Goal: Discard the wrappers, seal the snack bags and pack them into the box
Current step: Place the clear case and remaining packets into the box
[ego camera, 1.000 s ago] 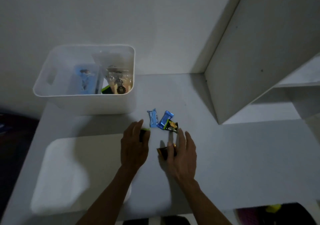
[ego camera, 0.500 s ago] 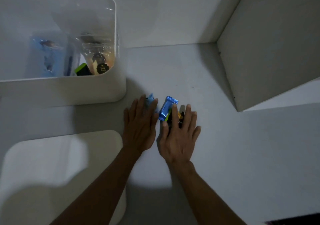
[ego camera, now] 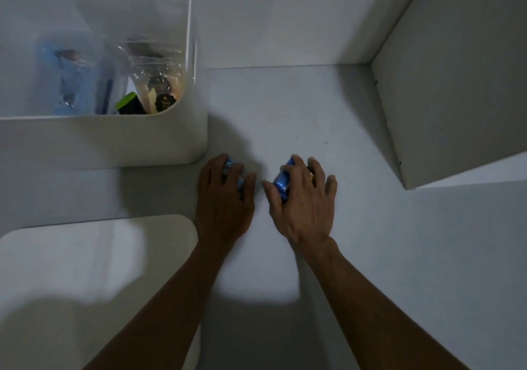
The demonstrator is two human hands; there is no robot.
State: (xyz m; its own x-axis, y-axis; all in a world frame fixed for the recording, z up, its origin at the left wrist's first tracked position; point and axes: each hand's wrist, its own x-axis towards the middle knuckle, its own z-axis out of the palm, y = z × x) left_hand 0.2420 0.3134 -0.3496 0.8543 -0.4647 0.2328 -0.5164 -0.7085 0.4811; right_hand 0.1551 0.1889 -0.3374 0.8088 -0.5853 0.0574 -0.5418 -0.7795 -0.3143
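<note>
My left hand lies on the white table with its fingers curled over a light blue wrapper, mostly hidden beneath them. Just to its right, my right hand closes on a shiny blue wrapper; a dark wrapper with yellow print peeks out under its fingers. The white box stands at the upper left. Inside it are a blue snack bag, a clear snack bag and a green-and-black packet.
A white rounded lid lies at the lower left, close to my left forearm. A white shelf panel rises at the right, with the wall behind. Bare table surface lies beyond my fingers.
My hands have moved apart, each drawing wrappers under its fingers. The view has dipped closer to the table.
</note>
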